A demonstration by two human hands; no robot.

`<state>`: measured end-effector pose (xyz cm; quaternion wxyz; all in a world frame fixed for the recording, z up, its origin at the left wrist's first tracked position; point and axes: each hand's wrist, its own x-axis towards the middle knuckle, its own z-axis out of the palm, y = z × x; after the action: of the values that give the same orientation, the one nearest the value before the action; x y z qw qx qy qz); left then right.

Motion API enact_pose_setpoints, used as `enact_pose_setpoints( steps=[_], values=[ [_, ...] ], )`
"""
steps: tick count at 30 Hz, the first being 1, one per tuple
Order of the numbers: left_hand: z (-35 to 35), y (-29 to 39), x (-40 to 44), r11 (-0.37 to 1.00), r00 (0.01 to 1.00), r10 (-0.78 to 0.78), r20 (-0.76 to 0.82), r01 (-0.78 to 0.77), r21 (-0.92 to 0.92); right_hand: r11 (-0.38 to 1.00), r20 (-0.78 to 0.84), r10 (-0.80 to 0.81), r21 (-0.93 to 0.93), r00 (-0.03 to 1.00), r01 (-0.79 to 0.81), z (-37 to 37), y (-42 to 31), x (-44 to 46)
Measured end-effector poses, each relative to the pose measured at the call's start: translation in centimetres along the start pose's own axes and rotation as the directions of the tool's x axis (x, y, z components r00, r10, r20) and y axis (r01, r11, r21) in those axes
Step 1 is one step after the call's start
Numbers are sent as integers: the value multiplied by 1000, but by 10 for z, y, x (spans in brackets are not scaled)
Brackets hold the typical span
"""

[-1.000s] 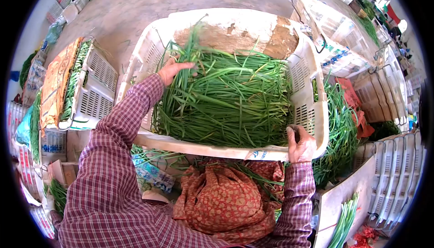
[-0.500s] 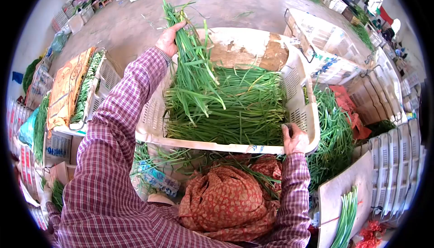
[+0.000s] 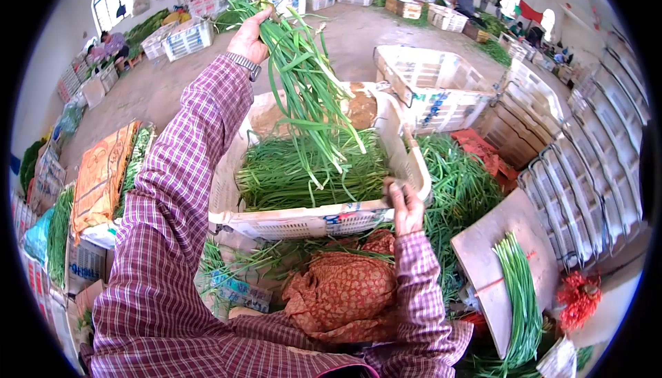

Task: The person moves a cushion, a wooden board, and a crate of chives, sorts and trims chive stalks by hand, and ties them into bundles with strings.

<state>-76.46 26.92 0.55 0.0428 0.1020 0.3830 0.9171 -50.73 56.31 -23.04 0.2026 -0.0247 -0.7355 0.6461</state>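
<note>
My left hand, wearing a metal wristwatch, is closed around the upper part of a bunch of garlic chives. The stalks hang down to the right, over a white plastic crate. Flat layers of green stalks lie inside this crate. At its front right rim, my right hand has its fingers curled and slightly blurred; whether it grips the rim or anything else is unclear. A red patterned cloth bulges in front of the crate, close to my body.
Loose greens are heaped right of the crate, beside a board bearing a chive bunch. A white basket stands behind, and stacked crates rise at right. Left is a crate with an orange cover. People sit farther back.
The view has tilted up and turned right, showing more of the room. My left hand has raised the chive bunch relative to the crate. My right hand's fingers are more curled at the rim.
</note>
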Motion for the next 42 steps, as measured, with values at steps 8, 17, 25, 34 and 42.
enact_pose_setpoints(
  steps=[8,17,25,34,42],
  values=[
    [100,-5,-65,999,1000,-4,10,4,46,886,3,91,455,996,-82,29,-80,-114],
    [169,-16,-124,999,998,17,65,-19,31,571,284,262,725,922,-386,79,-88,-168],
    [176,-44,-146,1000,990,8,142,-11,18,402,32,109,913,994,-73,73,-87,-124],
    [134,-68,-145,999,979,17,203,-10,-34,545,-493,60,744,868,385,32,-90,-126],
    [94,-81,-143,999,989,-11,147,19,-50,197,-394,330,918,858,345,26,-94,-113]
  ],
)
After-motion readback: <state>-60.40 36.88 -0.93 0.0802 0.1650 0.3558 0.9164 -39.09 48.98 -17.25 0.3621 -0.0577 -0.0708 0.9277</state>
